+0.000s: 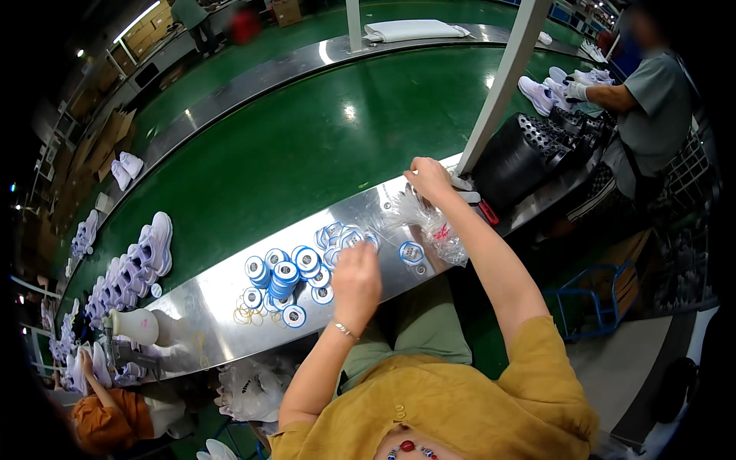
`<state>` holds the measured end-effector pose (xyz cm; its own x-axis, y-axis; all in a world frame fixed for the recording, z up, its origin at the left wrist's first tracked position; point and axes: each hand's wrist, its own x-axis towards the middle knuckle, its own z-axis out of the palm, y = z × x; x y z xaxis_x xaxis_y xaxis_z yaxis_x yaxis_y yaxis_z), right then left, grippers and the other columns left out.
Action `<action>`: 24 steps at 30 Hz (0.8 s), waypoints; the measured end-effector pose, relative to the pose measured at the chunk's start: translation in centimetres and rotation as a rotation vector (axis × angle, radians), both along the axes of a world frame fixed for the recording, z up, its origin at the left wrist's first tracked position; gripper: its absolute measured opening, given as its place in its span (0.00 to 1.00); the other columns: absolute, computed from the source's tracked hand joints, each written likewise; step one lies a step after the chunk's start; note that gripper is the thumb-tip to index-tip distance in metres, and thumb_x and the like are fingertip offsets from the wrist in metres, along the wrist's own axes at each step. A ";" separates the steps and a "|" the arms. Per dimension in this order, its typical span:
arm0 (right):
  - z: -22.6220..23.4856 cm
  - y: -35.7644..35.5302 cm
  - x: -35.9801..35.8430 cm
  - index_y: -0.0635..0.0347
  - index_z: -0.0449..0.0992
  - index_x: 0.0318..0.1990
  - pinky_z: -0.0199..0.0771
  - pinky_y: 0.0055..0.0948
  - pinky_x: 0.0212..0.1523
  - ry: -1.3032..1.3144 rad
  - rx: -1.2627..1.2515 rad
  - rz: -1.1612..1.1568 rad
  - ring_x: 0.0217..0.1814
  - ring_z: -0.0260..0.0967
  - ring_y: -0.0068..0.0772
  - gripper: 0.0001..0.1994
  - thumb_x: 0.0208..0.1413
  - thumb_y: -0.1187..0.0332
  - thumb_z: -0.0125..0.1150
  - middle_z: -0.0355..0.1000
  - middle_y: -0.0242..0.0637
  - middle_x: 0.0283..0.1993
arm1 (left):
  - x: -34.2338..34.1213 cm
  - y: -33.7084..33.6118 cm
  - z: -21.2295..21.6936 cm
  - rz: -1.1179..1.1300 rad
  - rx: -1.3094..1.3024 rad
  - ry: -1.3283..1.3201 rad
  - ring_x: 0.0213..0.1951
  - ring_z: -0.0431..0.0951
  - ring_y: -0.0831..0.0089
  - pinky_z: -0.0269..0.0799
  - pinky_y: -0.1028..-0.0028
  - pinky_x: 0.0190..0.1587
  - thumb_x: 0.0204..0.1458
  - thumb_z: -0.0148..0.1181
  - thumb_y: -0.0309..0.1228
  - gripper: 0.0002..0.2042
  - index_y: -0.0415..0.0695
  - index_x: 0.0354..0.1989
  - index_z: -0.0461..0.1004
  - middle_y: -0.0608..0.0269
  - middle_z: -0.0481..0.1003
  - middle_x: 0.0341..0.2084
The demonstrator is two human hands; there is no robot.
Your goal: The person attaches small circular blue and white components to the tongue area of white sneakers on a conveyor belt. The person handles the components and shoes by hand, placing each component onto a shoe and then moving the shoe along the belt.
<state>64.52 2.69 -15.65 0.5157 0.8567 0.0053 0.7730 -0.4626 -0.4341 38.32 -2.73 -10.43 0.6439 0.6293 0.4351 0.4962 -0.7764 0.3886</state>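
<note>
Stacks of flat, round white discs with blue rims [284,273] stand to the left of our left hand [358,277], on the long, shiny metal surface [192,337]. Several stacks look gathered, which we judge to be the finished part, though they stand unevenly. A heap of loose, overlapping white-and-blue discs [330,234] lies just beyond and beside our left hand, apparently unstacked. One single white-and-blue disc [411,253] lies apart, between our hands. Thin yellow loops like rubber bands [247,316] lie farther left of our left hand, beside the stacks; we cannot tell whether any stack is banded.

Our hands are well apart. The left bends over the heap, its fingertips partly hidden; the right reaches beyond a crumpled clear plastic bag [418,215], fingers curled. Whether either grips anything, we cannot tell, nor what the bag holds.
</note>
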 end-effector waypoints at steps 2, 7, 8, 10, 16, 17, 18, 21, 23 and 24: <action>-1.4 1.0 1.0 0.60 0.79 0.35 0.73 0.43 0.43 0.038 -0.107 -0.012 0.43 0.73 0.53 0.10 0.48 0.65 0.60 0.75 0.49 0.37 | 2.9 -0.6 -1.4 -0.159 -0.011 0.006 0.42 0.73 0.56 0.70 0.65 0.46 0.44 0.52 0.22 0.14 0.33 0.41 0.71 0.47 0.74 0.42; -2.2 0.6 2.6 0.62 0.79 0.31 0.73 0.32 0.38 0.280 -0.048 0.068 0.36 0.75 0.38 0.08 0.45 0.68 0.62 0.77 0.44 0.31 | 9.9 -1.0 -4.7 -0.282 -0.036 0.014 0.54 0.68 0.52 0.65 0.61 0.54 0.51 0.54 0.27 0.17 0.34 0.49 0.69 0.45 0.70 0.50; -0.9 -0.3 2.6 0.63 0.79 0.31 0.72 0.30 0.38 0.361 0.003 0.103 0.35 0.75 0.34 0.08 0.46 0.68 0.63 0.77 0.42 0.32 | 10.8 -1.0 -4.8 -0.281 -0.062 0.015 0.55 0.67 0.51 0.64 0.61 0.55 0.52 0.54 0.29 0.18 0.35 0.50 0.68 0.45 0.69 0.51; 1.0 -2.0 2.5 0.64 0.79 0.33 0.71 0.26 0.39 0.594 0.116 0.175 0.36 0.73 0.28 0.07 0.49 0.70 0.61 0.77 0.38 0.33 | 11.8 -1.2 -5.8 -0.285 -0.100 0.037 0.57 0.66 0.51 0.62 0.60 0.57 0.53 0.54 0.32 0.19 0.36 0.52 0.68 0.45 0.68 0.53; 8.8 -5.9 1.0 0.65 0.76 0.37 0.71 0.23 0.46 0.918 0.780 0.124 0.42 0.74 0.26 0.05 0.58 0.74 0.56 0.77 0.40 0.40 | 13.1 -1.6 -8.2 -0.336 -0.164 0.067 0.59 0.64 0.50 0.59 0.60 0.61 0.54 0.55 0.34 0.19 0.39 0.52 0.69 0.46 0.67 0.54; 10.1 -6.4 0.7 0.65 0.74 0.38 0.72 0.26 0.49 0.910 0.828 0.124 0.44 0.74 0.28 0.05 0.59 0.73 0.55 0.77 0.43 0.42 | 12.9 -1.4 -7.9 -0.338 -0.163 0.060 0.59 0.64 0.50 0.59 0.60 0.61 0.54 0.55 0.34 0.18 0.39 0.51 0.69 0.46 0.67 0.54; 10.9 -6.6 0.5 0.66 0.73 0.40 0.72 0.29 0.50 0.915 0.916 0.175 0.44 0.75 0.31 0.06 0.60 0.73 0.54 0.76 0.44 0.41 | 12.7 -1.2 -7.4 -0.340 -0.159 0.051 0.59 0.64 0.50 0.59 0.60 0.60 0.54 0.55 0.35 0.18 0.39 0.51 0.69 0.46 0.67 0.54; 11.5 -8.1 -0.4 0.65 0.72 0.41 0.73 0.24 0.40 0.956 0.873 0.189 0.35 0.72 0.26 0.06 0.61 0.73 0.53 0.74 0.38 0.32 | 11.3 -1.3 -4.3 -0.288 -0.040 -0.069 0.57 0.66 0.51 0.62 0.61 0.58 0.51 0.57 0.30 0.17 0.38 0.49 0.70 0.46 0.69 0.52; 10.7 -9.0 -1.5 0.65 0.72 0.41 0.71 0.20 0.34 0.979 0.762 0.226 0.30 0.69 0.22 0.05 0.61 0.73 0.52 0.71 0.34 0.28 | 8.8 -1.2 -3.3 -0.205 -0.056 -0.169 0.53 0.69 0.52 0.65 0.61 0.55 0.49 0.57 0.25 0.15 0.37 0.47 0.71 0.47 0.70 0.49; 10.6 -9.6 -2.5 0.63 0.73 0.40 0.61 0.15 0.26 1.009 0.661 0.172 0.25 0.61 0.17 0.05 0.61 0.73 0.53 0.66 0.29 0.25 | 7.5 -1.1 -3.0 -0.178 -0.065 -0.219 0.51 0.70 0.52 0.66 0.62 0.53 0.47 0.58 0.22 0.15 0.37 0.46 0.71 0.48 0.71 0.47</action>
<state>62.03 -6.87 -5.09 0.4202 0.8982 0.1288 -0.0177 0.1500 -0.9885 45.80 -3.85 -13.45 0.6416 0.5459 0.5388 0.2532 -0.8138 0.5230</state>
